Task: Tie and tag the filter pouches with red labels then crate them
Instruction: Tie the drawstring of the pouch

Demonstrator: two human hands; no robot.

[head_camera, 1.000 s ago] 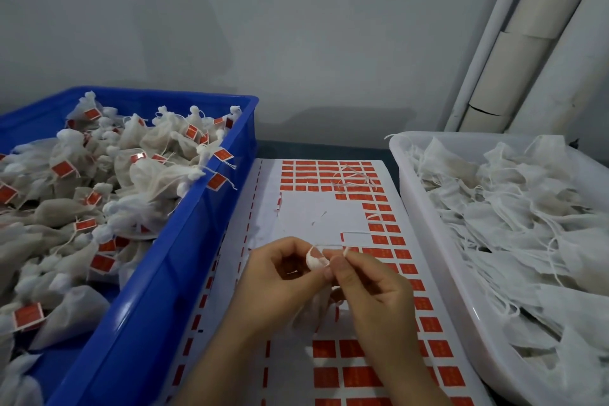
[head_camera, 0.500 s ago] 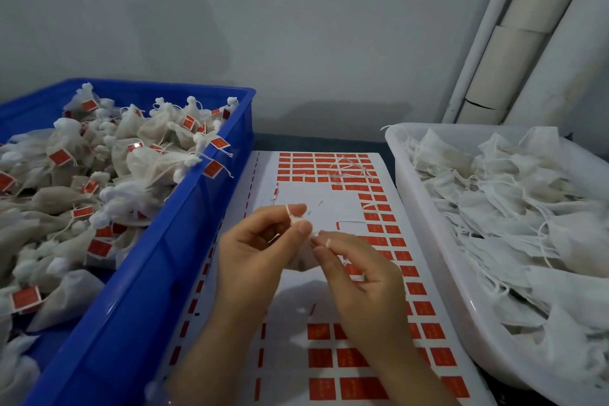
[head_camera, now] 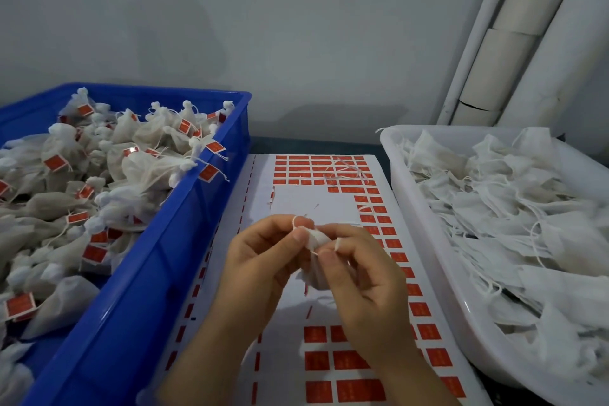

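both hands meet over the white sheet of red rectangular labels (head_camera: 333,171): left hand (head_camera: 263,260) and right hand (head_camera: 365,277) each pinching the small white fabric filter pouch (head_camera: 314,241) and its thin white string (head_camera: 298,219). left of the sheet, a blue plastic crate (head_camera: 184,208) of tagged pouches; right of it, a white plastic tub (head_camera: 428,241) of untied ones.

Two bare arms rise from the lower edge and converge at mid-picture, the left forearm (head_camera: 197,356) slanting up to the right and the right forearm (head_camera: 415,372) slanting up to the left. The left hand (head_camera: 263,260), palm turned inward, curls its fingers and pinches the neck of a small white filter pouch (head_camera: 313,277) between thumb and forefinger. The right hand (head_camera: 365,277), back and thumb side to the camera, pinches the same pouch from the opposite side, its other fingers curled. The fingertips of the two hands sit just beside each other.
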